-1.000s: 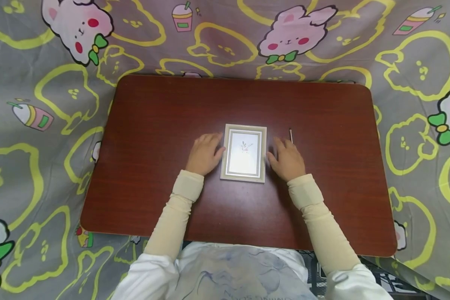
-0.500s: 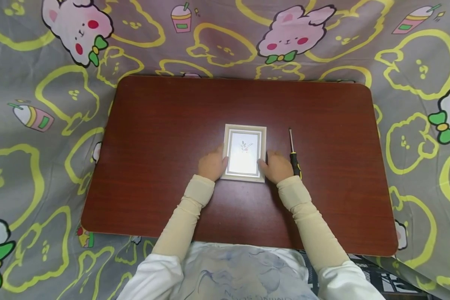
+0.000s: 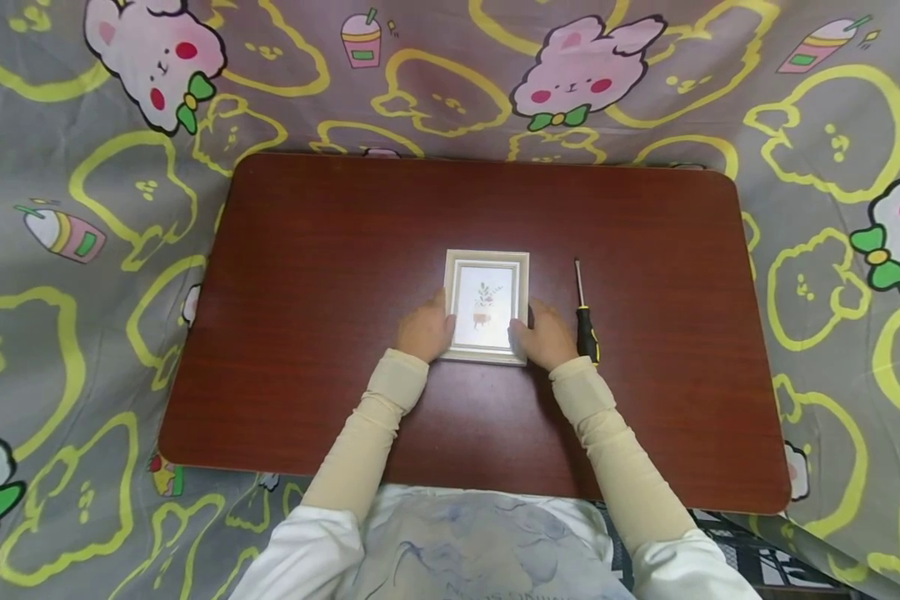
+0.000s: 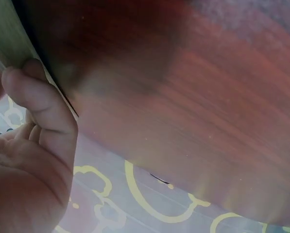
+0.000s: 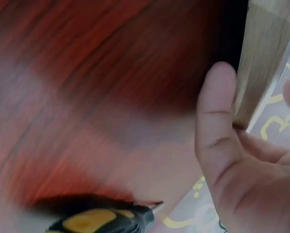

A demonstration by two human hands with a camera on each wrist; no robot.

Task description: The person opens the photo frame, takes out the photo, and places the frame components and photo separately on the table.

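gripping the picture frame by its two long sides, you have both hands closed on it near the middle of the table. your left hand holds the frame's left edge toward the near corner, and the left wrist view shows a finger curled over that edge. your right hand holds the right edge opposite, with the thumb laid against the frame's pale wooden side in the right wrist view. the near end of the frame sits between the two hands; whether it is raised off the tabletop cannot be told from the head view, though both wrist views show shadow under the frame's edge.

the frame is pale with a white mat and a small plant print, its long axis running near to far. a screwdriver with a black and yellow handle lies on the table just right of your right hand, shaft pointing far; its handle shows at the bottom of the right wrist view. a grey cloth printed with yellow outlines and pink rabbits surrounds the table.
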